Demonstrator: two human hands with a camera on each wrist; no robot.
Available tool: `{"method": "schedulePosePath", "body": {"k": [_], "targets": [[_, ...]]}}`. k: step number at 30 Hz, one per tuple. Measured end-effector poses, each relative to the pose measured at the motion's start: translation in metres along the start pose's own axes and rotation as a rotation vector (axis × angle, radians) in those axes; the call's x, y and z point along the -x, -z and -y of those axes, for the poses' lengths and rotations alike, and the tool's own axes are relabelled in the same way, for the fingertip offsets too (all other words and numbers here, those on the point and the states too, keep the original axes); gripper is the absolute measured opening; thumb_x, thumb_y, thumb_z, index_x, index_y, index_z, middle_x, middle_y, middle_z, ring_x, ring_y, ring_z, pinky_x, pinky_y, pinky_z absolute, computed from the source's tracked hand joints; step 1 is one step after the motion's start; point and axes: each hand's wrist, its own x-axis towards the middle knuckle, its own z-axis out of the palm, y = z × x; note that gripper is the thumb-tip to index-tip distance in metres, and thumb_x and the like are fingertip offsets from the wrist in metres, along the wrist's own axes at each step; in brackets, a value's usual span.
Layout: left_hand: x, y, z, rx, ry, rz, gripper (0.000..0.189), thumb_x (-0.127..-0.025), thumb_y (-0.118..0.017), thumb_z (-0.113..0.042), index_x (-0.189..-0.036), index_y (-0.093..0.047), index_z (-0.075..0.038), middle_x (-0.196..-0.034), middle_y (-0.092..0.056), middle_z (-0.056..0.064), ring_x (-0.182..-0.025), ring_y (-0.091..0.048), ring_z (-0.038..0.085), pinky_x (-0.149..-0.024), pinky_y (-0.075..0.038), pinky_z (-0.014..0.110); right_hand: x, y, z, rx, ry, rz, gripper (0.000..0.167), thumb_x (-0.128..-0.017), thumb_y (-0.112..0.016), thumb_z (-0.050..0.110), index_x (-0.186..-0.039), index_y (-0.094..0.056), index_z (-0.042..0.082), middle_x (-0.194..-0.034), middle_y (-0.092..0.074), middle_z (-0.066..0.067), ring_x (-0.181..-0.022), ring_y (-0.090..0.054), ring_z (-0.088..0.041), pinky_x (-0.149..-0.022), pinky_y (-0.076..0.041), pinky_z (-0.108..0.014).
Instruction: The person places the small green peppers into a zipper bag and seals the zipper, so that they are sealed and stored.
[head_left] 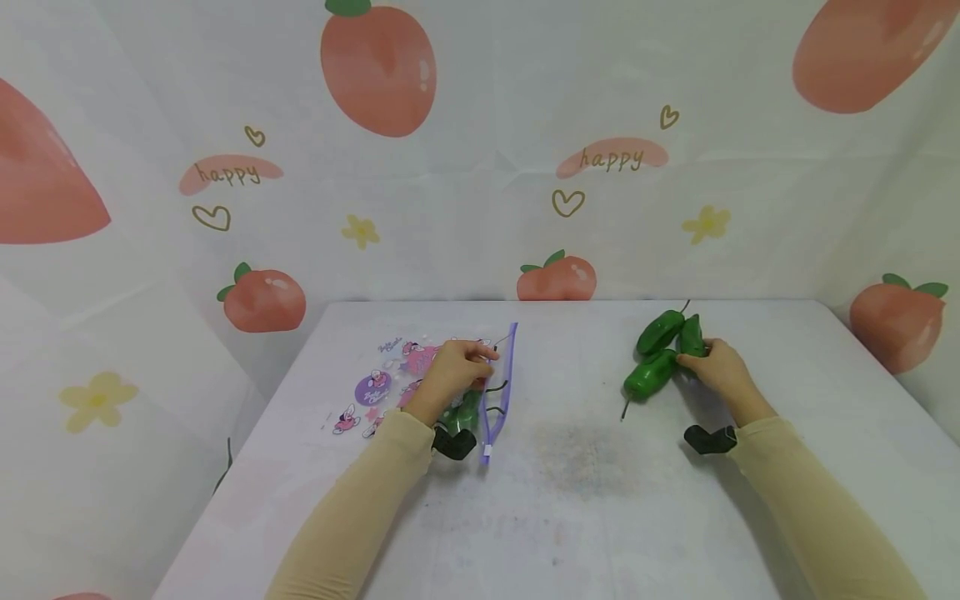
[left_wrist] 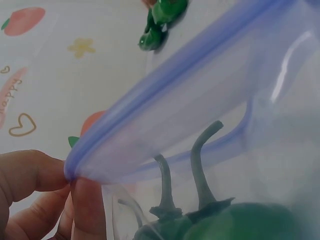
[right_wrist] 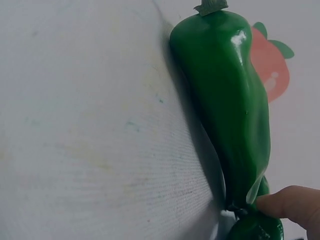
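Note:
A clear printed zip bag (head_left: 512, 354) with a purple zip strip lies on the table's left part. My left hand (head_left: 453, 371) pinches a corner of its rim; in the left wrist view the purple mouth (left_wrist: 165, 70) gapes. Inside the bag are green peppers (left_wrist: 245, 220), stems toward the mouth. To the right, three green peppers lie close together. My right hand (head_left: 720, 379) grips the rightmost pepper (head_left: 691, 335); another pepper (head_left: 651, 375) lies in front, and one more pepper (head_left: 660, 332) behind. In the right wrist view, my thumb (right_wrist: 290, 204) presses near a long pepper's (right_wrist: 225, 90) tip.
The white table (head_left: 555, 533) has a greyish smudge between the bag and the loose peppers. Behind it hangs a white cloth (head_left: 480, 208) printed with peaches, hearts and flowers. A black wrist strap (head_left: 709, 440) sits at each cuff.

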Motion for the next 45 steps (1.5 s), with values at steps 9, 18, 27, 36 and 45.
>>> {"method": "schedulePosePath", "body": {"k": [9,18,27,36,45], "targets": [[0.0,0.001,-0.001,0.027,-0.001,-0.003,0.025,-0.083,-0.066,-0.002,-0.108,-0.071,0.0,-0.081,-0.066,0.007,-0.064,-0.058,0.014,-0.066,-0.058,0.027,0.002,0.004,0.0,0.002,-0.014,-0.014,0.074,-0.097,-0.048,0.031,-0.139,-0.022,-0.023,-0.137,-0.031,-0.043,-0.123,-0.039,-0.052,-0.104,-0.037,-0.059],[0.0,0.001,-0.002,0.024,-0.006,-0.006,0.025,-0.084,-0.066,-0.001,-0.109,-0.071,0.001,-0.081,-0.065,0.007,-0.065,-0.059,0.014,-0.066,-0.058,0.027,0.004,0.007,-0.004,-0.008,-0.016,-0.041,0.076,-0.098,-0.049,0.035,-0.14,-0.023,-0.022,-0.138,-0.032,-0.043,-0.127,-0.036,-0.053,-0.106,-0.033,-0.059],[0.002,0.001,-0.001,0.031,-0.001,0.005,0.025,-0.084,-0.066,-0.003,-0.109,-0.071,0.0,-0.086,-0.067,0.008,-0.067,-0.059,0.015,-0.069,-0.058,0.029,0.009,0.012,-0.009,0.022,0.013,-0.08,0.07,-0.099,-0.049,0.034,-0.139,-0.028,-0.02,-0.134,-0.037,-0.043,-0.123,-0.04,-0.054,-0.102,-0.036,-0.06],[0.003,0.001,-0.002,0.028,-0.009,0.011,0.026,-0.084,-0.066,-0.003,-0.109,-0.071,0.0,-0.085,-0.068,0.012,-0.064,-0.059,0.014,-0.068,-0.058,0.029,0.014,0.017,-0.011,0.056,0.031,-0.098,0.067,-0.099,-0.05,0.032,-0.138,-0.031,-0.02,-0.132,-0.039,-0.044,-0.117,-0.045,-0.052,-0.098,-0.039,-0.06],[0.004,0.002,-0.002,0.02,-0.014,0.011,0.025,-0.085,-0.066,-0.004,-0.109,-0.071,0.0,-0.092,-0.068,0.008,-0.065,-0.06,0.015,-0.07,-0.058,0.029,0.014,0.02,-0.013,0.036,0.035,-0.13,0.067,-0.099,-0.05,0.031,-0.137,-0.032,-0.021,-0.131,-0.039,-0.044,-0.115,-0.046,-0.052,-0.096,-0.041,-0.06]]}}
